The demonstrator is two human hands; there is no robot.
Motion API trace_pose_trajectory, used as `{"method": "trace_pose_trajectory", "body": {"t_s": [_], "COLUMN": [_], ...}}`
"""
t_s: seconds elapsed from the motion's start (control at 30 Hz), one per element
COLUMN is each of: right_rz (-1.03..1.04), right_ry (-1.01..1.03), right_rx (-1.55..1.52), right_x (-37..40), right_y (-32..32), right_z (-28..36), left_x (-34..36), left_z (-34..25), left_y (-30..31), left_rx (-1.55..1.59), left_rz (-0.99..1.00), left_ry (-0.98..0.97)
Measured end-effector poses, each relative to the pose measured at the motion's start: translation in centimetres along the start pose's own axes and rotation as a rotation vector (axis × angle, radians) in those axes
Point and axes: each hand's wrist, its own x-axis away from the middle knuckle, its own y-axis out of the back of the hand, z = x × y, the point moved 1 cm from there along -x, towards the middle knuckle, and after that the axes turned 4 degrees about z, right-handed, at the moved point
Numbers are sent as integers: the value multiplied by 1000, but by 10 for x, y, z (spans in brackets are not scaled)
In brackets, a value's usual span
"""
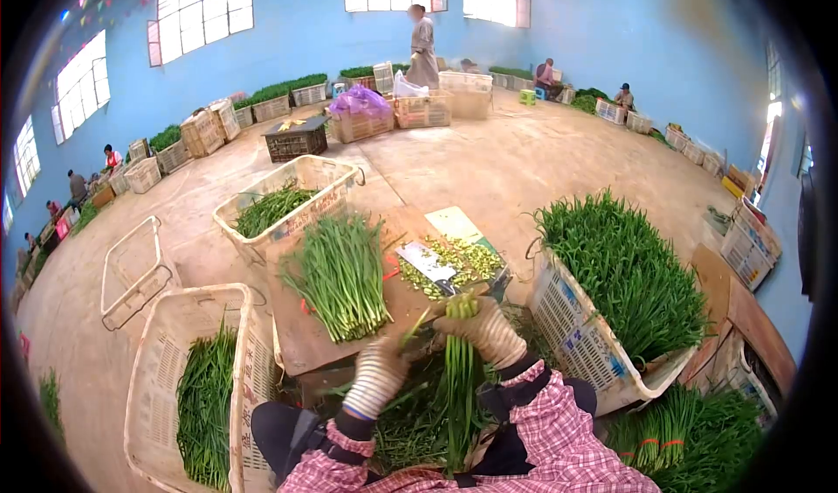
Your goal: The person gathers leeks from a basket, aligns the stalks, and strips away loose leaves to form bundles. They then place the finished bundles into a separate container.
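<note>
My right hand point(485, 329), in a soiled glove, is closed around a bunch of green stalks point(460, 366). Their pale cut ends point up and the leaves hang down between my knees. Lower and to the left, my left hand point(377, 375), gloved too, grips a single green stalk point(416, 326) that sticks up from its fingers. Just ahead on the low brown table point(319, 353) lies a large bundle of green stalks point(342, 279). Beside it a cleaver point(426, 263) rests among short chopped ends point(467, 262).
Crates of greens stand close on both sides: one at left point(140, 406), one behind the table point(340, 179), one at right point(567, 318). Banded bundles point(659, 445) lie at lower right. A wire frame point(109, 288) is at left. Across the floor, a person point(422, 50) stands among crates; others sit along the walls.
</note>
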Motion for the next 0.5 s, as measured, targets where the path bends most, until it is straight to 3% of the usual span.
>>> {"method": "trace_pose_trajectory", "body": {"t_s": [0.07, 0.17, 0.27, 0.4, 0.47, 0.5], "right_rz": [91, -92, -77, 137, 75, 26], "right_ry": [-72, 2, -6, -107, 173, 209], "right_rx": [-113, -110, -217, -56, 2, 69], "right_x": [1, -3, 11, 9, -9, -8], "right_y": [-9, -1, 4, 3, 23, 28], "right_z": [-1, -21, 6, -7, -59, -48], "left_x": [0, 4, 0, 6, 5, 3], "left_z": [-22, -19, 10, -34, -39, -28], "left_y": [-5, -15, -27, -12, -11, -17], "left_rx": [-60, 26, 201, 60, 156, 205], "left_rz": [139, 44, 16, -20, -117, -47], "left_ry": [-3, -39, -15, -81, -240, -307]}}
